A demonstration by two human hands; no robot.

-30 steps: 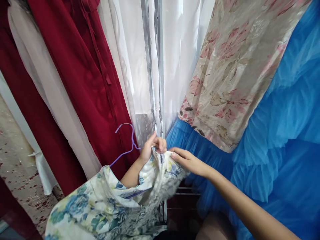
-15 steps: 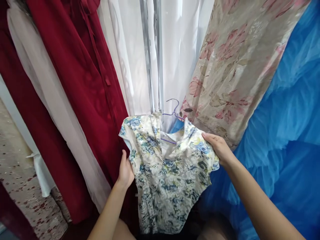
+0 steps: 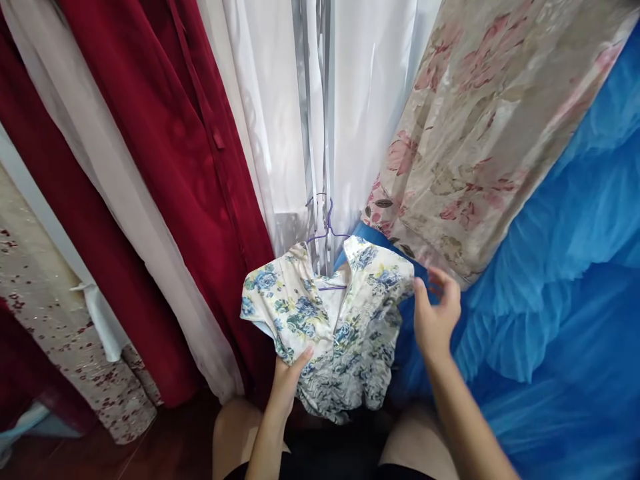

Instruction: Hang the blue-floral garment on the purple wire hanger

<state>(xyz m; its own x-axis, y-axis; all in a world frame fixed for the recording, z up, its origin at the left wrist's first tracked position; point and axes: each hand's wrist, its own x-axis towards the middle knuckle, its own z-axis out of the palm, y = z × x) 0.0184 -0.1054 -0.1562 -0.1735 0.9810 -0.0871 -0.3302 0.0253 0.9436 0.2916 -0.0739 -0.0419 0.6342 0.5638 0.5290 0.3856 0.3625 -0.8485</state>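
A short white dress with blue and yellow flowers (image 3: 330,327) hangs on a purple wire hanger (image 3: 326,227) in front of me. My left hand (image 3: 289,380) grips the dress at its lower left side, thumb on the front of the cloth. My right hand (image 3: 436,317) floats just right of the dress's shoulder, fingers apart and holding nothing. The hanger's hook rises beside a shiny metal pole (image 3: 320,133); what it rests on is hidden.
Hanging garments surround me: a dark red dress (image 3: 165,147), a sheer white curtain-like gown (image 3: 260,113), a beige dress with pink flowers (image 3: 480,127), and a blue tulle skirt (image 3: 565,300) at the right. A sequinned fabric (image 3: 55,313) hangs at the left above dark wood floor.
The bunched flowered dress was spread out on its hanger and lifted toward the pole. My right hand has let go of its shoulder; my left hand slid down to its lower side.
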